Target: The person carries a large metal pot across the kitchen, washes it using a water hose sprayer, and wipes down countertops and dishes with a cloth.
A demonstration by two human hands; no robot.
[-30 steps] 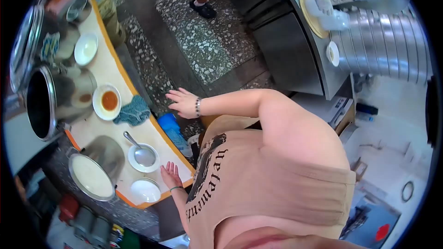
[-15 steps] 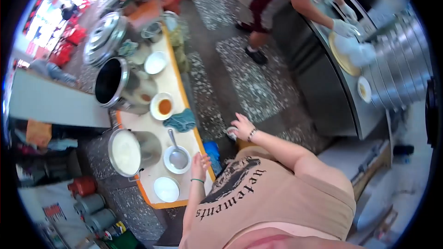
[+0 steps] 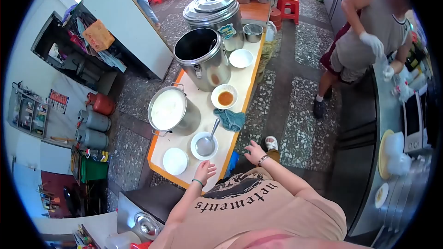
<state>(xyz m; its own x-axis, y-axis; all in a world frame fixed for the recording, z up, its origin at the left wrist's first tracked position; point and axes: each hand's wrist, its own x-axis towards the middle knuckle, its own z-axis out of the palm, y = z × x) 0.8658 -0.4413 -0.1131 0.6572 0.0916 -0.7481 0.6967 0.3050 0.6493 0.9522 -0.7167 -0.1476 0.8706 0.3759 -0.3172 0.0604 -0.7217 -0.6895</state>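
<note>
My left hand (image 3: pixel 204 171) is held over the near end of the table, fingers stretched, with nothing in it. Close by is a white bowl (image 3: pixel 194 154) with a metal ladle (image 3: pixel 214 129) resting in it. To its left stand white bowls (image 3: pixel 176 161), apparently stacked. My right hand (image 3: pixel 254 152) hangs beyond the table's right edge, fingers apart, holding nothing. A steel pot (image 3: pixel 190 119) filled with something white stands further left. Past the ladle lie a crumpled teal cloth (image 3: pixel 232 120) and a bowl of orange-brown sauce (image 3: pixel 225 98).
The long table (image 3: pixel 210 86) also bears a tall open steel pot (image 3: pixel 212 74), a lidded pot (image 3: pixel 236 28) and another white bowl (image 3: pixel 241 58). A gloved co-worker (image 3: pixel 374 32) stands at the right counter (image 3: pixel 369 157). Gas cylinders (image 3: pixel 94 121) stand at left; a red stool (image 3: pixel 289 7) is ahead.
My view has swung left, so the table sits nearer the middle. Both hands stay bare and holding nothing. The co-worker has straightened up and moved away from the round yellow board.
</note>
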